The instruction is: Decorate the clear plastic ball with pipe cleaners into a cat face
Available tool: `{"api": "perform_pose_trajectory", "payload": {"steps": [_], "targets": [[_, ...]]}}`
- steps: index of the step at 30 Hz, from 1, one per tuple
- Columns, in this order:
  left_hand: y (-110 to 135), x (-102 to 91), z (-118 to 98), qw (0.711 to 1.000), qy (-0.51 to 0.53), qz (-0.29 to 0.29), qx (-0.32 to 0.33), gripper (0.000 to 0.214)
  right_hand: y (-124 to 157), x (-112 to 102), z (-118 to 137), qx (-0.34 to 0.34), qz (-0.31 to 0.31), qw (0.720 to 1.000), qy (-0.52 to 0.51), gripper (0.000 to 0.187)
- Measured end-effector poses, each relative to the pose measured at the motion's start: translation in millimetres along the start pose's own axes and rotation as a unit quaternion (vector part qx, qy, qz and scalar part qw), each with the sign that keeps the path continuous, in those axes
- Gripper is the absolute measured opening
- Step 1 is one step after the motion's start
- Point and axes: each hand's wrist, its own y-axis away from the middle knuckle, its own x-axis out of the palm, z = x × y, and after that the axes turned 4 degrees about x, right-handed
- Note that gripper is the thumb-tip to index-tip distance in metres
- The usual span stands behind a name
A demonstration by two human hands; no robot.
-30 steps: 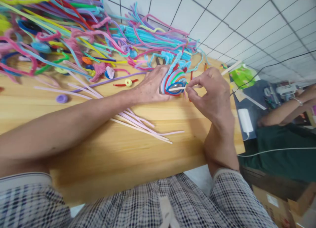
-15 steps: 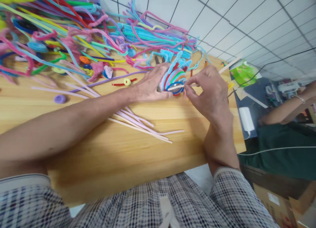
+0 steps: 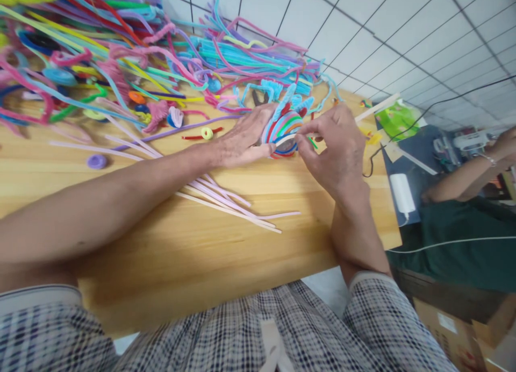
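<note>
A striped coil of pipe cleaners (image 3: 285, 129), in red, blue, green and pink bands, rests on the wooden table (image 3: 189, 248). My left hand (image 3: 244, 135) lies against its left side with the fingers stretched and pressing on it. My right hand (image 3: 336, 146) is on its right side, thumb and forefinger pinched on a pale pipe cleaner (image 3: 287, 141) that runs across the coil's lower edge.
A big heap of coloured pipe cleaners (image 3: 121, 44) covers the table's far left. Several pale pink pipe cleaners (image 3: 226, 200) lie near my forearm, with small coils (image 3: 98, 161) scattered about. Another person's arm (image 3: 471, 170) is at the right, beyond a white cable (image 3: 443, 245).
My right hand has moved left and closed in on the coil, drawing the pale pipe cleaner tighter round its lower edge. My left hand stays pressed on it.
</note>
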Motion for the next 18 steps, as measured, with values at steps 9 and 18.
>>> {"api": "perform_pose_trajectory", "payload": {"steps": [9, 18], "targets": [[-2, 3.4, -5, 1.000, -0.006, -0.010, 0.000, 0.105, 0, 4, 0, 0.008, 0.010, 1.000, -0.016, 0.016], [5, 0.7, 4, 0.998, -0.051, 0.036, -0.014, 0.108, 1, 6, 2, 0.010, 0.004, 1.000, -0.029, 0.018]]}}
